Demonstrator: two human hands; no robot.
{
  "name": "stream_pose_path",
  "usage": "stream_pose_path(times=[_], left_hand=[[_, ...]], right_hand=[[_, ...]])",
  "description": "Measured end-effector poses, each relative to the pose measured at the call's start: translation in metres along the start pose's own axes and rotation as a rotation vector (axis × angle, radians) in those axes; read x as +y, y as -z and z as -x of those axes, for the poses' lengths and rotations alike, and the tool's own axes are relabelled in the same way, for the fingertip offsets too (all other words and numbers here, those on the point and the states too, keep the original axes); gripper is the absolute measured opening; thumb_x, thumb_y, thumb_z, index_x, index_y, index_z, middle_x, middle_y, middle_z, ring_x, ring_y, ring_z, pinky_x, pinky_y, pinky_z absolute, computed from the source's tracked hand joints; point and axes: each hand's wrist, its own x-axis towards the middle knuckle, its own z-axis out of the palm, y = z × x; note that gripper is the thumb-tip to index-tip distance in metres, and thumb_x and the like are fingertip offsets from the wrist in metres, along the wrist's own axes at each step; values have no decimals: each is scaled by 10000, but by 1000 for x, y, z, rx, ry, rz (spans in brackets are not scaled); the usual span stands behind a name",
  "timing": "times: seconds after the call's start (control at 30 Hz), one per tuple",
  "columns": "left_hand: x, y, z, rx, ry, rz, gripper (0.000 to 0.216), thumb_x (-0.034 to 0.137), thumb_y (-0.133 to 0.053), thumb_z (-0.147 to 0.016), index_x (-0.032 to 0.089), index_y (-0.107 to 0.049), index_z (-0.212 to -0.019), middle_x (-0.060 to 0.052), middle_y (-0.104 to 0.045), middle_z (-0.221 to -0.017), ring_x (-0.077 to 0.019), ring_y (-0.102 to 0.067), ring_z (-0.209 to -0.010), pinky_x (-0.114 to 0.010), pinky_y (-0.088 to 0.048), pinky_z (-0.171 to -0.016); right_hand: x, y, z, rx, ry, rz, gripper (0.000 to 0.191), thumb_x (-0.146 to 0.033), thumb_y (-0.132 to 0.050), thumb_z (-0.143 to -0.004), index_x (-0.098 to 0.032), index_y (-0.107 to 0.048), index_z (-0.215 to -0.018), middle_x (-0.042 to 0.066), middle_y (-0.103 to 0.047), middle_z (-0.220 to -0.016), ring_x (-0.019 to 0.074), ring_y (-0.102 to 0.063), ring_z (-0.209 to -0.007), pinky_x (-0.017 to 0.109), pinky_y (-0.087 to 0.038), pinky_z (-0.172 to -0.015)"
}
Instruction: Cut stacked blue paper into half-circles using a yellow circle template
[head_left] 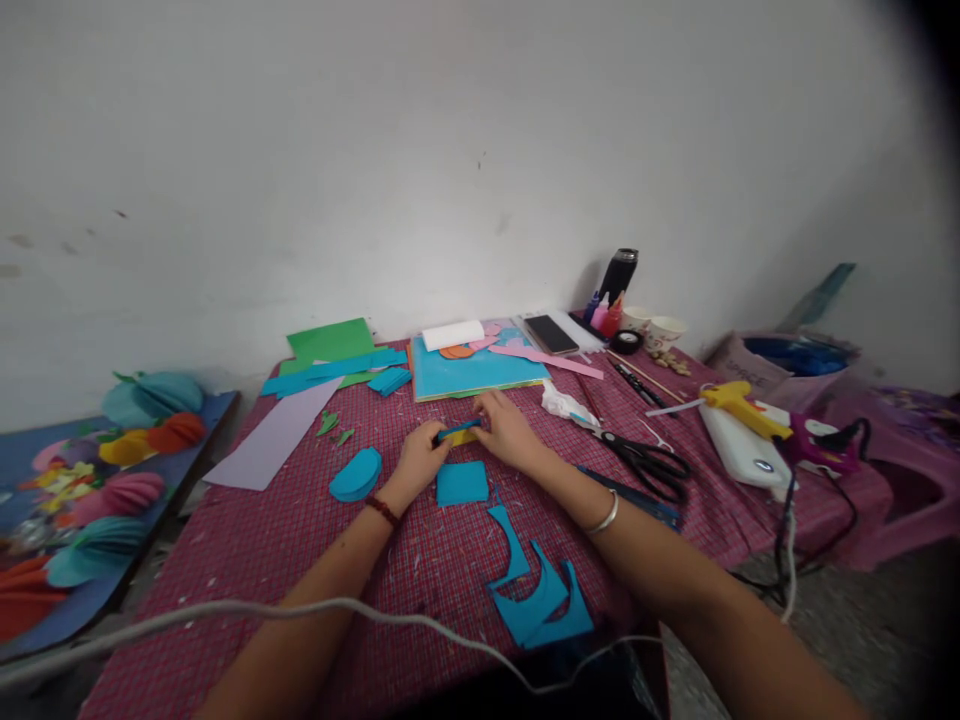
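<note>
My left hand (420,458) and my right hand (508,428) meet over the middle of the red checked table (247,540). Together they pinch a small folded blue paper piece (459,430) with a yellow bit under it. Both hands have their fingers closed on it. A blue paper square (462,483) lies just below the hands. A stack of blue half-circles (356,475) sits to the left of my left hand. Blue offcuts (536,590) lie nearer to me.
Black scissors (651,462), a yellow glue gun (739,405) and a white power bank (742,447) lie at the right. Coloured paper sheets (480,368), a phone (551,334), cups and a flask stand at the back. A board with paper flowers (97,490) lies left. A white cable (300,608) crosses my arms.
</note>
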Motion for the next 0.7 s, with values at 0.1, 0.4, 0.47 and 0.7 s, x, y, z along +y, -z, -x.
stream_pose_path(times=[0.1, 0.4, 0.47, 0.7], left_hand=[[3, 3, 0, -1, -50, -18, 65, 150, -580, -737, 181, -633, -715, -6, -556, -738, -151, -521, -731, -263, -398, -663], [2, -2, -8, 38, -25, 72, 205, 47, -557, -680, 174, -621, -828, -8, -558, -796, -122, -544, -666, -226, -427, -572], [-1, -5, -7, 2, -4, 75, 296, 20, -548, -654, 174, -615, -897, 11, -565, -729, -115, -534, -603, -219, -420, -541], [4, -4, -5, -12, 32, 38, 69, 132, -553, -729, 171, -600, -760, 23, -544, -618, -123, -514, -587, -221, -385, -529]], right_hand=[[4, 1, 0, -89, -93, -1, 359, -220, -695, -715, -166, -553, -1040, 48, -543, -953, 163, -517, -837, 271, -402, -742], [6, -3, -3, -200, -91, 13, 98, -150, -588, -768, -154, -545, -680, -2, -520, -684, 119, -456, -648, 224, -274, -587], [8, -3, -1, -235, -82, 6, 76, -157, -605, -754, -154, -562, -691, -1, -543, -678, 121, -469, -646, 224, -268, -587], [11, -4, -2, -264, -83, -24, 80, -191, -622, -750, -140, -588, -698, 13, -564, -679, 127, -470, -641, 229, -257, -579]])
